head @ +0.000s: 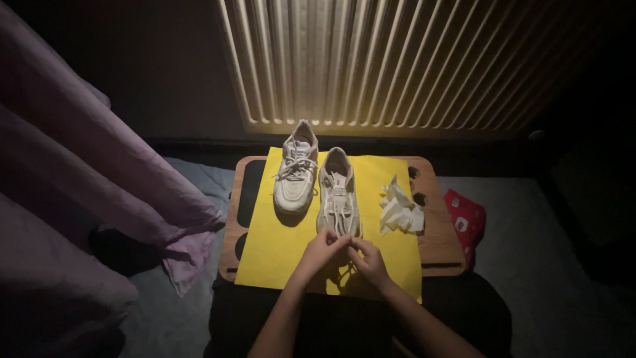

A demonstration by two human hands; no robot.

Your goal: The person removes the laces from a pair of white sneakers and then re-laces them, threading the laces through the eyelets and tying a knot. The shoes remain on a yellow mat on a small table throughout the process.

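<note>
Two pale, chunky sneakers are set side by side, toes toward the person, on a smooth yellow sheet point(278, 245) that covers the wooden bench point(440, 245), probably to shield it. The laces at the toe of the right sneaker point(338, 195) are pinched by the left hand point(322, 252) and right hand point(371, 262), both closed on them; the left sneaker point(295, 174) and crumpled white tissue point(399, 211) lie untouched

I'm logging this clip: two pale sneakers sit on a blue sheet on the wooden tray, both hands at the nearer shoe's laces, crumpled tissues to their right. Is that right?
Not quite: the sheet is yellow, not blue, as the head view shows. The rest stands: both sneakers sit on it on the wooden tray, the left hand and right hand at the nearer shoe's laces, tissues to the right.
</note>
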